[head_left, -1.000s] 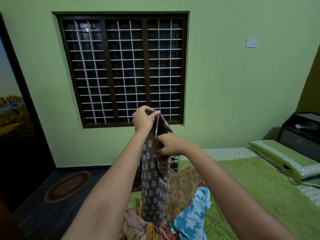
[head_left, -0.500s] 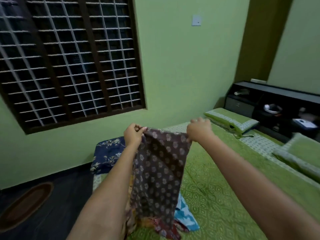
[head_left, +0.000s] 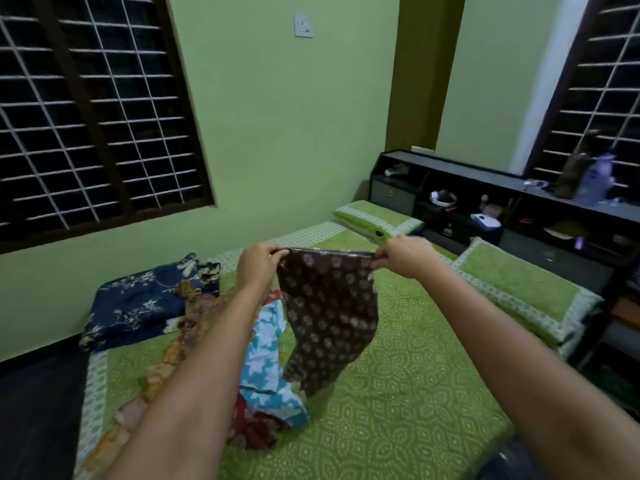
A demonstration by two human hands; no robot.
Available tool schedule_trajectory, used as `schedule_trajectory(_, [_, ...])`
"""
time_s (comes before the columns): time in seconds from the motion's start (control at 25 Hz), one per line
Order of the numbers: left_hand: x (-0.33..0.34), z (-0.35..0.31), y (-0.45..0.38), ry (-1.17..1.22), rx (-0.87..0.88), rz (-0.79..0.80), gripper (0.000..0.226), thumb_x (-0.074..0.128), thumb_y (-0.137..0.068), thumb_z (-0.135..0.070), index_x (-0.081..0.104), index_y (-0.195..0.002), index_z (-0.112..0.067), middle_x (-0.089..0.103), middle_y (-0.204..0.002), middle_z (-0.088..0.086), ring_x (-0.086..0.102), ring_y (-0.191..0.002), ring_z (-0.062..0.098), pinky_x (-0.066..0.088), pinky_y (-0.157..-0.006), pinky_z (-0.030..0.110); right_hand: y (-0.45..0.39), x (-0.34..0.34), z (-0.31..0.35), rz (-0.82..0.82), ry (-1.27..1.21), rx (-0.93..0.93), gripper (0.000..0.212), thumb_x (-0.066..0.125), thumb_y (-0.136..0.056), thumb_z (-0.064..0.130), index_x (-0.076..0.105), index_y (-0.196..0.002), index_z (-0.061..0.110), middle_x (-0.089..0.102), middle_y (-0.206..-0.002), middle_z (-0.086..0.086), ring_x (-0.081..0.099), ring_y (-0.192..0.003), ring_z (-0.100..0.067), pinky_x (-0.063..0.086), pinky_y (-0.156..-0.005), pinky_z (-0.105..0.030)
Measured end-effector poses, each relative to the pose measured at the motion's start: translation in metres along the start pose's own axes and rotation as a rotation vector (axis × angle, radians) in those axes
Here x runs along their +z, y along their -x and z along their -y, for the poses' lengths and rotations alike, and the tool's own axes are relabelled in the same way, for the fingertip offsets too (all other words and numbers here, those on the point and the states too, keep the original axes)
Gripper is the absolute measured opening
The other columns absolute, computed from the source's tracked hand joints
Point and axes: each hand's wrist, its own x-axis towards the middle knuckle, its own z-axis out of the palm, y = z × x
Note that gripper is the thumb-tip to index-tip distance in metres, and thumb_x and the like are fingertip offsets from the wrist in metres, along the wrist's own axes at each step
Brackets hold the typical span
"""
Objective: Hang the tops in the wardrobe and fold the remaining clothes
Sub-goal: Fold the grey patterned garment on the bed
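Where it hung narrower before, the brown printed garment now stretches wider.

Garment hangs above bed; clothes pile left; pillows right, before shelf unit.

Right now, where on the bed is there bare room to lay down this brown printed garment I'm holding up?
The brown printed garment hangs between the left hand and right hand. Bare green bedspread lies open under and to the right of it, bordered by the near pillow. The left side is crowded: the heap of clothes and the navy floral bundle.
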Motion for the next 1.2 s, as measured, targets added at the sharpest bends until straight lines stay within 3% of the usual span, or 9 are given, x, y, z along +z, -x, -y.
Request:
schedule_trajectory(0.08, [0.025, -0.032, 0.014, -0.053, 0.018, 0.025, 0.024, 0.066, -0.088, -0.03, 0.076, -0.1, -0.012, 0.074, -0.096, 0.009, 0.068, -0.088, 0.026, 0.046, -0.071, 0.03, 0.014, 0.009, -0.039, 0.191, -0.047, -0.032, 0.034, 0.055, -0.089, 0.054, 0.069, -0.108, 0.03, 0.064, -0.097, 0.005, 0.06, -0.094, -0.02, 0.049, -0.066, -0.031])
schedule_trajectory(0.2, [0.057, -0.067, 0.032, 0.02, -0.008, 0.043, 0.023, 0.069, -0.086, -0.027, 0.076, -0.099, -0.01, 0.075, -0.088, 0.008, 0.068, -0.075, 0.016, 0.046, -0.064, 0.022, 0.023, 0.018, -0.098, 0.133, -0.182, -0.039, 0.031, 0.062, -0.087, 0.049, 0.072, -0.1, 0.024, 0.07, -0.096, 0.004, 0.065, -0.084, -0.015, 0.054, -0.067, -0.033])
schedule_trajectory(0.32, [0.069, -0.1, 0.024, 0.283, -0.125, 0.061, 0.019, 0.07, -0.086, -0.015, 0.073, -0.094, 0.001, 0.068, -0.066, 0.011, 0.06, -0.044, 0.0, 0.048, -0.048, 0.013, 0.021, 0.013, -0.133, 0.076, -0.609, 0.0, 0.013, 0.072, -0.083, 0.027, 0.073, -0.084, 0.014, 0.071, -0.07, -0.003, 0.065, -0.053, -0.004, 0.056, -0.062, -0.027])
schedule_trajectory(0.4, [0.07, -0.118, 0.005, 0.436, -0.193, 0.084, 0.012, 0.067, -0.087, -0.007, 0.066, -0.092, 0.004, 0.065, -0.068, 0.015, 0.06, -0.041, 0.002, 0.051, -0.047, 0.013, 0.009, 0.007, -0.149, -0.013, -0.846, 0.052, 0.008, 0.075, -0.081, 0.015, 0.07, -0.079, 0.008, 0.07, -0.066, -0.01, 0.065, -0.05, -0.007, 0.058, -0.062, -0.027])
schedule_trajectory(0.56, [0.108, -0.134, -0.06, 0.562, -0.31, 0.15, 0.012, 0.06, -0.091, -0.002, 0.055, -0.08, -0.003, 0.062, -0.071, 0.016, 0.065, -0.046, 0.006, 0.056, -0.052, 0.018, -0.058, 0.022, -0.178, -0.114, -1.238, 0.179, 0.015, 0.063, -0.085, -0.007, 0.054, -0.093, 0.002, 0.063, -0.085, -0.021, 0.067, -0.053, -0.02, 0.06, -0.056, -0.035])
schedule_trajectory(0.72, [0.215, -0.096, -0.117, 0.332, -0.446, 0.311, 0.024, 0.062, -0.091, -0.005, 0.054, -0.068, -0.01, 0.064, -0.069, 0.014, 0.065, -0.048, 0.011, 0.06, -0.062, 0.031, -0.159, 0.117, -0.196, 0.03, -0.954, 0.286, 0.036, 0.061, -0.086, -0.008, 0.057, -0.118, 0.007, 0.061, -0.108, -0.011, 0.066, -0.077, -0.02, 0.054, -0.055, -0.023])
schedule_trajectory(0.84, [0.289, -0.069, -0.154, 0.194, -0.459, 0.336, 0.022, 0.063, -0.09, -0.01, 0.056, -0.069, -0.011, 0.068, -0.078, 0.018, 0.067, -0.074, 0.026, 0.056, -0.076, 0.039, -0.224, 0.184, -0.208, 0.1, -0.746, 0.307, 0.017, 0.061, -0.086, -0.001, 0.07, -0.099, 0.005, 0.068, -0.101, -0.014, 0.062, -0.089, -0.024, 0.046, -0.067, -0.029])
schedule_trajectory(1.0, [0.327, -0.072, -0.216, 0.099, -0.351, 0.184, 0.015, 0.061, -0.091, -0.018, 0.065, -0.092, -0.003, 0.067, -0.092, 0.014, 0.056, -0.08, 0.022, 0.034, -0.067, 0.027, -0.289, 0.197, -0.227, -0.107, -0.751, 0.303, 0.025, 0.049, -0.089, -0.003, 0.072, -0.097, 0.005, 0.069, -0.1, -0.014, 0.06, -0.09, -0.028, 0.038, -0.068, -0.028])
schedule_trajectory(1.2, [0.369, -0.048, -0.209, 0.163, -0.281, 0.11, 0.018, 0.066, -0.087, -0.018, 0.07, -0.09, 0.0, 0.07, -0.088, 0.017, 0.065, -0.081, 0.029, 0.046, -0.072, 0.036, -0.306, 0.241, -0.246, -0.215, -0.754, 0.234, 0.022, 0.054, -0.09, 0.0, 0.072, -0.102, 0.004, 0.069, -0.103, -0.013, 0.06, -0.099, -0.028, 0.034, -0.074, -0.024])
